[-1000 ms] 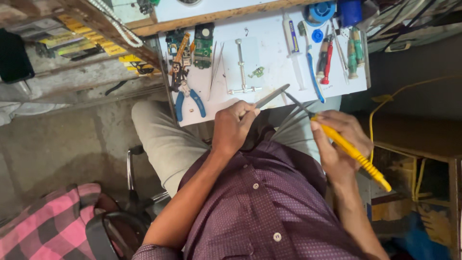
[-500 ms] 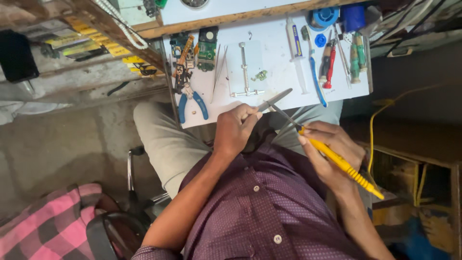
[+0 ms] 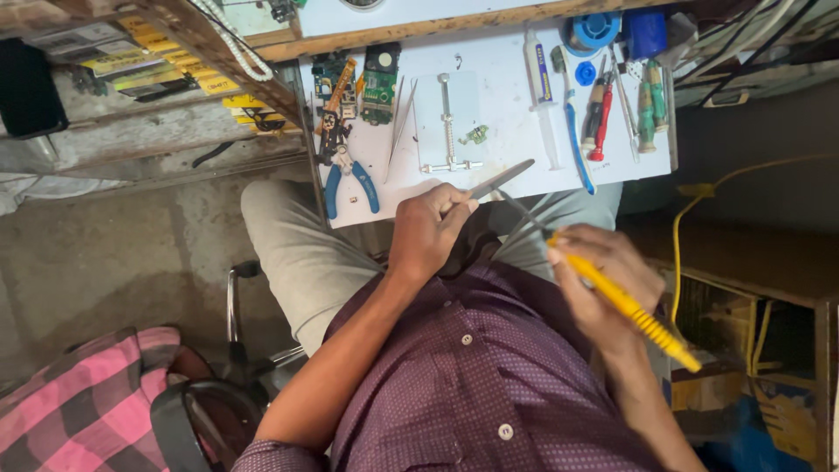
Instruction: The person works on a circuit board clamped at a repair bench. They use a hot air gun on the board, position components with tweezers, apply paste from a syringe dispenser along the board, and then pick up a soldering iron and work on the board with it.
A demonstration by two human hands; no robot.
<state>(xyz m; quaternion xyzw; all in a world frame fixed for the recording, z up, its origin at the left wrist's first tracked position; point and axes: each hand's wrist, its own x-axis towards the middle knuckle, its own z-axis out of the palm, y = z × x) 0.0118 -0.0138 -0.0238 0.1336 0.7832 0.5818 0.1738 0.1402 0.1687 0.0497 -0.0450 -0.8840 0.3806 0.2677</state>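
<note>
Both hands are raised over the lap, just below the near edge of the white work table (image 3: 507, 105). Closed in a loose fist, the left hand (image 3: 428, 232) pinches a pair of metal tweezers (image 3: 498, 180) whose tips point up and to the right, over the table's edge. Its partner, the right hand (image 3: 603, 280), is curled around a yellow-handled soldering iron (image 3: 625, 301), held like a pen with the thin metal tip aimed up-left toward the tweezers; the two tools lie near each other but apart. On the table, a metal board-holding clamp (image 3: 447, 122) sits in the middle, with a second pair of tweezers (image 3: 400, 127) just to its left. Farther left lie a green circuit board (image 3: 378, 86) and blue-handled cutters (image 3: 348, 175). To the right of the clamp are a syringe tube (image 3: 542, 96), a red-handled screwdriver (image 3: 598, 118) and a green-handled screwdriver (image 3: 647, 105).
</note>
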